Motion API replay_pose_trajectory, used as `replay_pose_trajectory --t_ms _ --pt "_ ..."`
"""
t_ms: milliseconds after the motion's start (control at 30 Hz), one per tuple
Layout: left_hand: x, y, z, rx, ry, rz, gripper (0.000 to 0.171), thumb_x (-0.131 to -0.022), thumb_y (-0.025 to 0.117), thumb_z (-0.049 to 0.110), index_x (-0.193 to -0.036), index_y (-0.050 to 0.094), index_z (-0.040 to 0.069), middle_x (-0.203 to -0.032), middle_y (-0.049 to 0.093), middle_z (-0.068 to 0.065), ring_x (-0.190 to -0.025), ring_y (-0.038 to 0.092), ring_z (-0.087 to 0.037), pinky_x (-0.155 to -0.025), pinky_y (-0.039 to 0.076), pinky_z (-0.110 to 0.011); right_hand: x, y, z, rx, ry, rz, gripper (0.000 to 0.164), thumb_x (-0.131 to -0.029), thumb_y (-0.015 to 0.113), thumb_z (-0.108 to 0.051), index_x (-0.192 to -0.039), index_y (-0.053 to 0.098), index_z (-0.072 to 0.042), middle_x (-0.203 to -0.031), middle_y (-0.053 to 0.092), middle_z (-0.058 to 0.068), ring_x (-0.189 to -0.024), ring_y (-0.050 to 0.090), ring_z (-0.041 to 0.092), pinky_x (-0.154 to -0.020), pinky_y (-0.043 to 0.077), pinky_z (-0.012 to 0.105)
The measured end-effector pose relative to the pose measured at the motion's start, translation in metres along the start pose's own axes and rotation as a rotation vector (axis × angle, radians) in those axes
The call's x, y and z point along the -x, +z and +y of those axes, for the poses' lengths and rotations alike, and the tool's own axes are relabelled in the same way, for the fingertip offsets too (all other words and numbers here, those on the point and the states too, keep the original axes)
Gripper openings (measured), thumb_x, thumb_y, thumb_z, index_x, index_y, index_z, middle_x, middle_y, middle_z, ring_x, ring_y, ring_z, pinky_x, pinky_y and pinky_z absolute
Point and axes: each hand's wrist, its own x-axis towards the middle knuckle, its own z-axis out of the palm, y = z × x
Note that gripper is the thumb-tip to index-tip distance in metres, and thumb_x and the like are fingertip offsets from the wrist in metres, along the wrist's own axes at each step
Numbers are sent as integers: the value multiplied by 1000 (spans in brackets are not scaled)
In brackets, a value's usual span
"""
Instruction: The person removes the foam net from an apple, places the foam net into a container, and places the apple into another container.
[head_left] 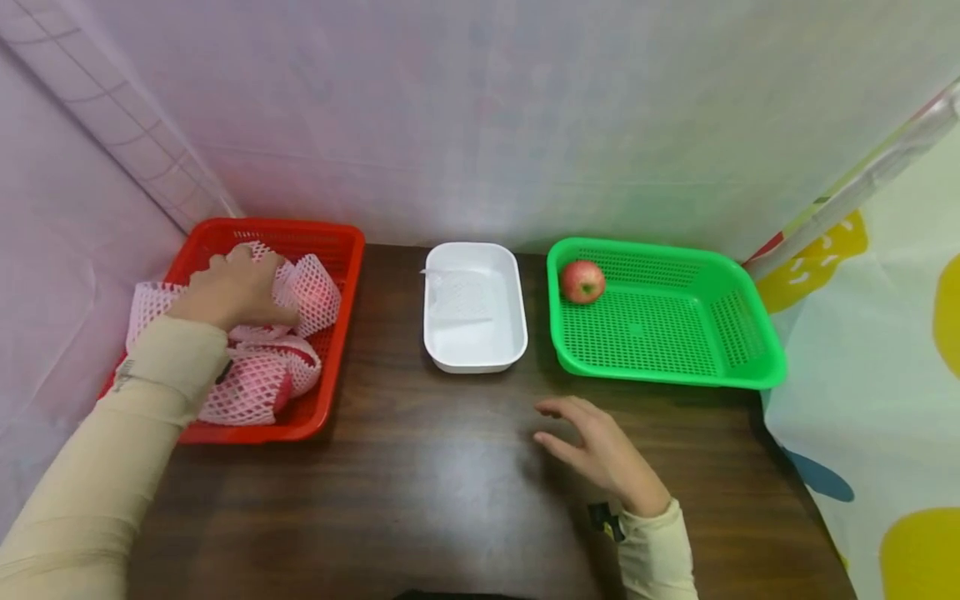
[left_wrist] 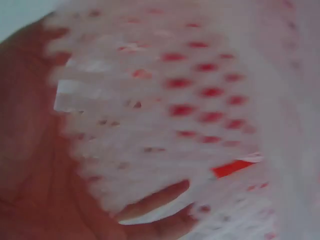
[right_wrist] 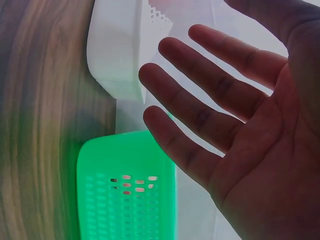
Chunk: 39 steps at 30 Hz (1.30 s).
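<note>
My left hand (head_left: 238, 290) reaches into the red basket (head_left: 339, 358) among several pieces of fruit in pinkish-white foam nets. Its fingers curl at a foam net (left_wrist: 145, 100) that fills the left wrist view; whatever is inside is hidden by the mesh. A netted red fruit (head_left: 313, 298) lies just right of this hand, and another netted fruit (head_left: 243, 390) lies nearer the front. Over the table, in front of the green basket (head_left: 667, 379), hovers my right hand (head_left: 603, 446), its fingers spread and holding nothing. One bare apple (head_left: 582, 282) sits in that basket's left back corner.
Between the two baskets stands a white tray (head_left: 476, 363) with a white foam net (head_left: 461, 298) lying in it. White sheeting (head_left: 480, 125) hangs behind the brown wooden table (head_left: 420, 492) and along both sides.
</note>
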Motion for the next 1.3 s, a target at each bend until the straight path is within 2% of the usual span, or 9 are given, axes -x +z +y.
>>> replay_pose_trajectory --t_ms 100,233,433,600,700,900,1033,1167,1300 --pt "-4 7 -11 -10 4 -47 88 -75 81 51 -134 47 -5 -127 44 -41 -111 41 -65 -81 38 -77 0 1 0 -5 4 -1 33 -90 76 -16 -121 67 -9 -115 68 1 -108 63 17 -90 52 40" --pt "-5 11 -22 -17 -22 -64 86 -74 83 51 -129 47 -5 -120 53 -38 -104 52 -57 -77 44 -72 -2 3 0 -15 11 -16 32 -91 75 -18 -121 67 -10 -115 68 3 -108 63 17 -90 52 39" --pt "-5 13 -26 14 -51 -83 97 -73 83 50 -137 38 -7 -126 49 -41 -108 50 -58 -81 42 -73 -6 3 -1 -25 9 -27 33 -91 76 -19 -121 67 -10 -115 69 4 -108 63 16 -91 52 39" --pt "-2 12 -26 12 -56 -48 104 -71 83 52 -140 34 -8 -129 44 -44 -109 47 -62 -83 41 -74 -7 4 -2 -38 12 -39 33 -91 76 -19 -122 67 -9 -116 68 1 -108 63 16 -91 52 39" --pt "3 7 -24 2 -48 12 106 -71 82 55 -140 33 -8 -129 40 -46 -108 45 -64 -84 40 -75 -6 4 -2 -45 17 -43 33 -91 75 -19 -122 67 -10 -117 68 1 -109 63 16 -91 52 39" --pt "23 -16 0 -61 15 178 95 -73 81 51 -133 36 -8 -114 43 -39 -93 51 -57 -71 47 -71 -5 2 -2 -50 30 -40 33 -91 75 -18 -122 67 -8 -118 68 0 -110 63 17 -92 52 40" --pt "43 -27 24 -66 50 220 93 -75 80 45 -138 34 -6 -117 42 -37 -94 51 -54 -69 48 -69 -5 2 -3 -55 33 -52 33 -92 75 -19 -122 67 -9 -119 68 0 -110 63 17 -92 52 40" --pt "64 -27 49 -18 127 260 89 -75 81 40 -140 36 0 -123 45 -33 -102 50 -50 -75 49 -67 -4 4 -2 -59 40 -61 33 -92 74 -20 -122 66 -10 -119 68 0 -110 63 17 -92 52 40" --pt "79 -13 72 21 253 348 84 -71 84 37 -137 43 6 -121 51 -28 -102 55 -44 -77 51 -65 -3 5 -3 -65 45 -63 34 -92 74 -20 -122 67 -7 -119 67 0 -109 63 17 -92 52 41"
